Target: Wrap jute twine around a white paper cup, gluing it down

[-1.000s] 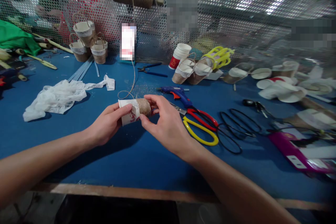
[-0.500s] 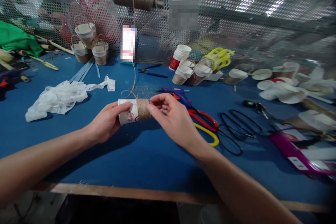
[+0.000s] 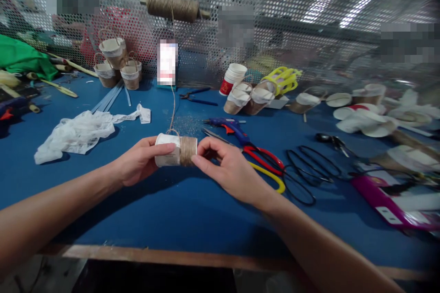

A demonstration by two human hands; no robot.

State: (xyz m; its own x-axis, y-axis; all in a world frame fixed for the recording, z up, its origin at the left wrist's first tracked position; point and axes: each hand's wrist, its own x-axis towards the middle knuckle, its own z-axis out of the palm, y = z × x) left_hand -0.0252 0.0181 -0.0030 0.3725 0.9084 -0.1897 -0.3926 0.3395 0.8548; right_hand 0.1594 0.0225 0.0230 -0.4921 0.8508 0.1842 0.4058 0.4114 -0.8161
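Observation:
A white paper cup [image 3: 167,154] lies sideways between my hands, its base half wound with brown twine [image 3: 188,150]. My left hand [image 3: 139,160] is closed round the rim end, thumb on top. At the base end my right hand [image 3: 222,165] grips the cup with thumb and bent fingers. From the windings a loose strand [image 3: 173,110] runs up towards the twine spool [image 3: 173,7] on a rod at the mesh. Just beyond my right hand lie a blue glue gun [image 3: 228,127] and scissors [image 3: 263,160] with red and yellow handles.
Twine-wrapped cups [image 3: 129,77] are stacked at the back left, others [image 3: 237,98] at the back right beside stacked paper cups [image 3: 234,78]. White lace [image 3: 77,135] lies left. Pliers [image 3: 199,96], a phone [image 3: 167,64], a black cable [image 3: 309,165] and a purple power strip [image 3: 378,201] are also on the table.
The cup has turned about its long axis: its printed flowers have gone from view and a plainer side shows. My right fingers have shifted on the base, and the strand hangs straighter.

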